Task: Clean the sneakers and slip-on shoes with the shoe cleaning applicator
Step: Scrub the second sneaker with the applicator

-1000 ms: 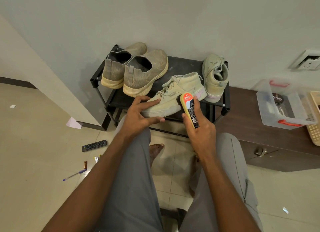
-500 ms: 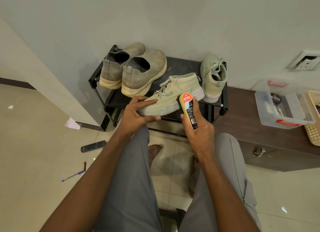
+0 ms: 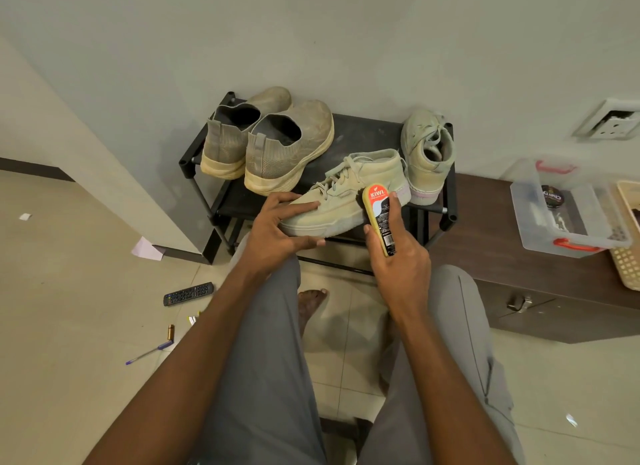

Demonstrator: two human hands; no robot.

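Sneaker toe under left hand; applicator base inside right hand.

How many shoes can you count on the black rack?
4. Two slip-on shoes sit side by side at the rack's left; one sneaker lies at the front, held by the left hand; another sneaker stands at the right. Lower shelves are mostly hidden.

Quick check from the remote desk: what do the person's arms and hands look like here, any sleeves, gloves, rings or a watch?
Both forearms are bare from the bottom edge of the frame to the wrists, with no sleeves in view. The left hand and the right hand wear no gloves, and no rings, watch or wristband show on the visible sides. The only clothing in view is grey trousers over both legs.
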